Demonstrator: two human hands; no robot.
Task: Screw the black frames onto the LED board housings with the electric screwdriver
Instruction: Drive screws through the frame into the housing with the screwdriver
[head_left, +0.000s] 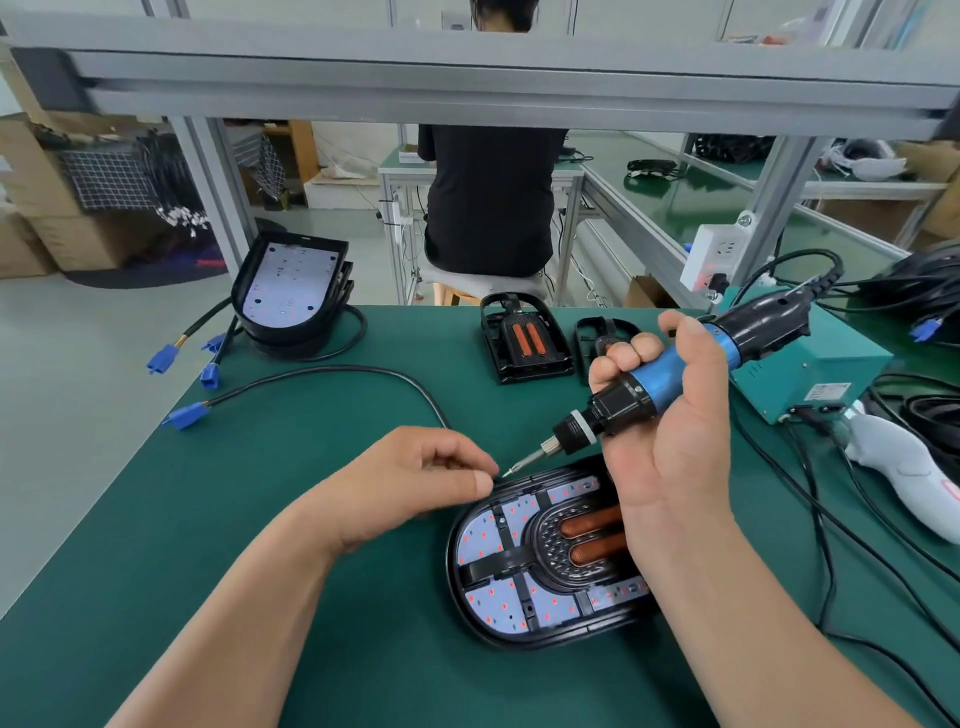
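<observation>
A black LED board housing (506, 613) lies on the green mat in front of me, its white LED board showing through a black frame (511, 564) laid on top. My right hand (670, 415) grips the blue and black electric screwdriver (670, 379), tilted down to the left. Its bit tip (508, 472) hangs just above the housing's far left rim. My left hand (415, 478) has thumb and fingertips pinched together right at the bit tip; a screw between them is too small to make out.
A stack of housings (291, 291) with blue-plug cables stands at the back left. Two loose black frames (524, 338) lie at the back centre. A teal power box (810, 369) and tangled cables fill the right. A person sits beyond the bench.
</observation>
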